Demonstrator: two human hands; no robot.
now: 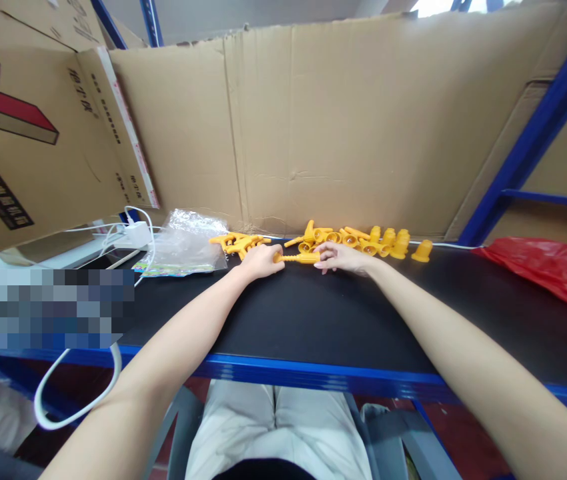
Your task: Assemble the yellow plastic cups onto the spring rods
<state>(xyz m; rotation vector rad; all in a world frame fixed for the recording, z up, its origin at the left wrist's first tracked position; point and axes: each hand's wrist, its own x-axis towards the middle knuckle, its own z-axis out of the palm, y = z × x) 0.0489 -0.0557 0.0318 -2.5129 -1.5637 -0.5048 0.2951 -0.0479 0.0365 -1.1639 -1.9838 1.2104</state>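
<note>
On the black shelf top (313,313) both my arms reach forward. My left hand (262,260) is closed round one end of a long yellow plastic part (299,257) that lies on the surface. My right hand (339,257) rests on the other end with its fingers curled over it. Behind my right hand lies a heap of several yellow plastic parts (358,240), and one yellow cap (422,251) stands apart at the right. A smaller cluster of yellow parts (237,243) lies behind my left hand.
A cardboard wall (343,127) backs the shelf. A clear plastic bag (186,243) lies at the left beside a white charger (136,233), a phone (113,257) and a white cable (73,400). A red bag (548,270) sits right, by a blue post (528,140).
</note>
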